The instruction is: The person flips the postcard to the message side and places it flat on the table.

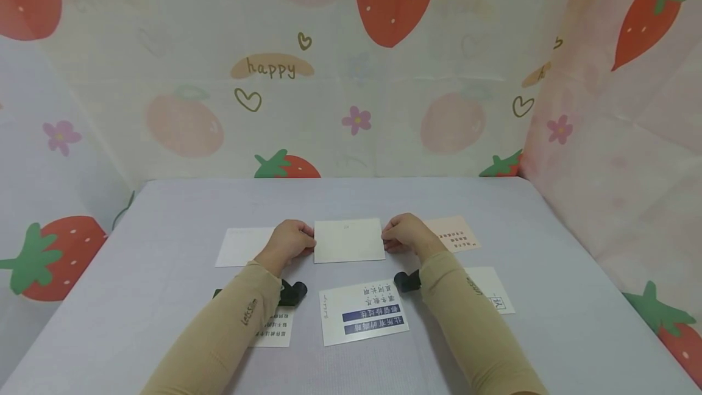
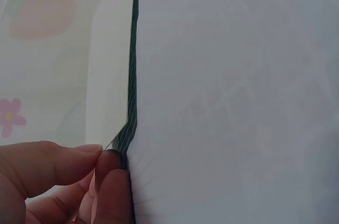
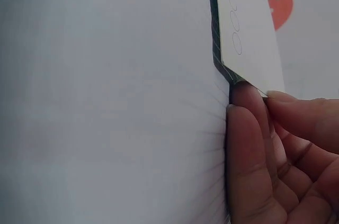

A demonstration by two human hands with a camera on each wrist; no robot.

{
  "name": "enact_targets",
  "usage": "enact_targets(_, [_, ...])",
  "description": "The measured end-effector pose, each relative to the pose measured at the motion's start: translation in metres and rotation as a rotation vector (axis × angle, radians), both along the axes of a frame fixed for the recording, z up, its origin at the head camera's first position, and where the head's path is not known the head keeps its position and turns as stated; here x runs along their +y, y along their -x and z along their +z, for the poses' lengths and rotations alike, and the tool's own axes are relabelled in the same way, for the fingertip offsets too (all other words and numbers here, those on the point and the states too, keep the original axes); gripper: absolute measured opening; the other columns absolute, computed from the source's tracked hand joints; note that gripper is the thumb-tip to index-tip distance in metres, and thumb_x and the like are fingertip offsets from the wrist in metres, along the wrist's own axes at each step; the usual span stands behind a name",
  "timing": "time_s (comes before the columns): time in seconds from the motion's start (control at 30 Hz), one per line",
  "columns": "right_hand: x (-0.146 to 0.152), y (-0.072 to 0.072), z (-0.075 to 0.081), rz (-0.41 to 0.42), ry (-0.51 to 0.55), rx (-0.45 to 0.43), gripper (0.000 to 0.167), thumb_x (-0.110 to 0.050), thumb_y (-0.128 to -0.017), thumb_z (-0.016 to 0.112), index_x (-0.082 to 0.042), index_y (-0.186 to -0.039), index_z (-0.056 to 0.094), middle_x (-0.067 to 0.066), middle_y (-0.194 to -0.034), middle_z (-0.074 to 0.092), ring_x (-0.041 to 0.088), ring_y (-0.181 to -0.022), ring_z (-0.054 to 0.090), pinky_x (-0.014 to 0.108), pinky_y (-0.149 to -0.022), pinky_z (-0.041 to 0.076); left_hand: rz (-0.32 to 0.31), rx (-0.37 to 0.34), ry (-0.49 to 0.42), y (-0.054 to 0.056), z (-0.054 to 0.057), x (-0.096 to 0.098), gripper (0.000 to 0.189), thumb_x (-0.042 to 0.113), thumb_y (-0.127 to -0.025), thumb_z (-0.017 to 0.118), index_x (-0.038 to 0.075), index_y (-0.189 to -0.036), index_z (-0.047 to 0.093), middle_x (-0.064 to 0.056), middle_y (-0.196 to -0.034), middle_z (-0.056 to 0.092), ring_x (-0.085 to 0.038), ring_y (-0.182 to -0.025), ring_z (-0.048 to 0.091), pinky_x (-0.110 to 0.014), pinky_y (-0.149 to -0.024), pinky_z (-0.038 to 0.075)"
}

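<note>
A white card (image 1: 349,241) is held between both hands at the middle of the table. My left hand (image 1: 287,241) pinches its left edge between thumb and fingers, and my right hand (image 1: 408,236) pinches the right edge. In the left wrist view, the thumb of the left hand (image 2: 63,181) presses a corner of the card (image 2: 110,70). A dark strip with thin pale lines shows along the card's lower edge. The right wrist view has the right hand (image 3: 275,166) gripping another corner, close to looping marks on the card (image 3: 251,33).
Behind the left hand lies a plain white card (image 1: 241,245); by the right hand, a peach card (image 1: 457,233) with red writing. Nearer are a card with blue bands (image 1: 364,319), a printed card (image 1: 276,334) and a white card (image 1: 490,285), the last two partly covered by the arms.
</note>
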State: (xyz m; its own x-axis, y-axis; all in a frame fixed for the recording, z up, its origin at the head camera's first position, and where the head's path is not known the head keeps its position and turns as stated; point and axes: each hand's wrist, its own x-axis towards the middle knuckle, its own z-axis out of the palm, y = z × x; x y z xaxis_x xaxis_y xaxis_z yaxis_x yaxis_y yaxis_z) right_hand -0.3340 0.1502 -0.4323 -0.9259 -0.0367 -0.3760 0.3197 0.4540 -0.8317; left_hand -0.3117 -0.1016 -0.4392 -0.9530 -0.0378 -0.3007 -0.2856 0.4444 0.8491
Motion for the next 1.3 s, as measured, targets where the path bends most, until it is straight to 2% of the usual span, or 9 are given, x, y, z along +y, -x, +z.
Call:
enact_targets(0.23, [0.000, 0.002, -0.003, 0.001, -0.010, -0.010, 0.003, -0.001, -0.083, 0.062, 0.002, -0.085, 0.062, 0.010, -0.076, 0.064, 0.018, -0.065, 0.062, 0.029, -0.061, 0.055, 0.005, -0.003, 0.023, 0.000, 0.000, 0.000, 0.025, 0.002, -0.080, 0.064, 0.003, -0.104, 0.061, -0.010, -0.088, 0.062, -0.014, -0.069, 0.061, -0.023, -0.059, 0.051])
enact_targets(0.47, [0.001, 0.002, -0.002, -0.005, -0.019, -0.019, 0.003, -0.002, -0.084, 0.061, 0.001, -0.084, 0.063, 0.011, -0.078, 0.065, 0.018, -0.068, 0.064, 0.029, -0.064, 0.055, 0.004, -0.023, 0.022, 0.001, 0.000, -0.002, 0.017, 0.004, -0.080, 0.064, 0.004, -0.097, 0.064, -0.008, -0.087, 0.063, -0.014, -0.070, 0.060, -0.023, -0.058, 0.049])
enact_targets(0.6, [0.001, 0.000, 0.001, -0.017, -0.010, -0.030, 0.004, -0.001, -0.084, 0.061, 0.001, -0.082, 0.063, 0.011, -0.076, 0.065, 0.019, -0.067, 0.064, 0.029, -0.063, 0.055, 0.003, -0.041, 0.003, 0.001, 0.000, -0.004, 0.014, 0.006, -0.082, 0.062, 0.004, -0.096, 0.065, -0.007, -0.085, 0.065, -0.013, -0.070, 0.061, -0.022, -0.058, 0.049])
enact_targets(0.9, [0.003, 0.003, -0.001, -0.042, 0.027, -0.047, 0.005, -0.002, -0.083, 0.062, 0.002, -0.086, 0.064, 0.010, -0.073, 0.065, 0.017, -0.065, 0.064, 0.028, -0.062, 0.055, 0.008, -0.058, -0.068, 0.004, -0.002, -0.008, 0.013, 0.007, -0.086, 0.059, 0.001, -0.096, 0.064, -0.008, -0.080, 0.065, -0.013, -0.068, 0.062, -0.022, -0.059, 0.050])
enact_targets(1.1, [0.009, 0.002, 0.004, -0.019, 0.066, -0.033, 0.010, -0.003, -0.084, 0.061, 0.002, -0.092, 0.064, 0.012, -0.080, 0.066, 0.019, -0.071, 0.064, 0.029, -0.067, 0.055, 0.005, -0.073, -0.083, 0.004, 0.000, -0.011, 0.016, 0.011, -0.088, 0.058, 0.003, -0.100, 0.063, -0.009, -0.083, 0.065, -0.015, -0.070, 0.063, -0.024, -0.061, 0.052])
enact_targets(1.3, [0.017, 0.005, 0.008, 0.002, 0.101, -0.006, 0.016, -0.005, -0.086, 0.058, 0.004, -0.099, 0.063, 0.016, -0.090, 0.066, 0.021, -0.076, 0.066, 0.032, -0.072, 0.054, -0.015, -0.051, -0.136, 0.006, 0.005, -0.013, 0.021, 0.011, -0.090, 0.054, 0.000, -0.106, 0.062, -0.010, -0.090, 0.064, -0.014, -0.072, 0.062, -0.025, -0.063, 0.053])
